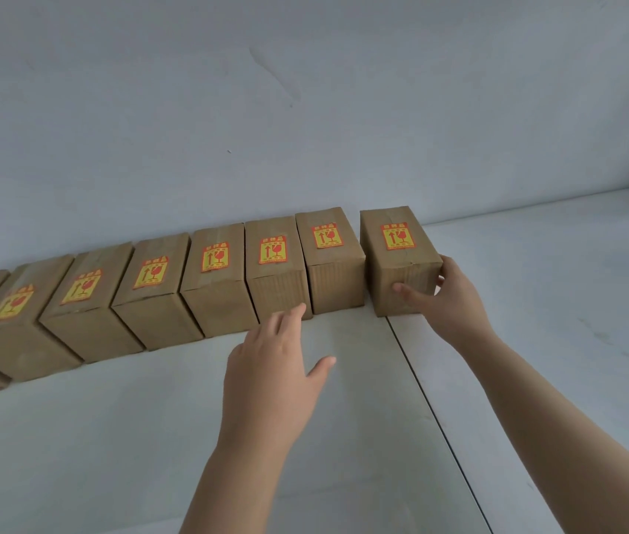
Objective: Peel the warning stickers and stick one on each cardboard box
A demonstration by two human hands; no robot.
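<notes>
Several cardboard boxes stand in a row along the wall, each with a yellow and red warning sticker on top. The rightmost box [389, 271] stands a little apart from its neighbour [330, 260] and carries a sticker [397, 237]. My right hand [447, 298] grips that box, thumb on its front face and fingers round its right side. My left hand [274, 364] hovers over the table with straight, spread fingers, its fingertips near the foot of another box [276, 279]. It holds nothing.
The boxes rest on a white table [151, 437] against a pale grey wall [305, 109]. A seam [436, 422] runs from beneath the rightmost box toward me, with a second white tabletop [555, 283] to its right.
</notes>
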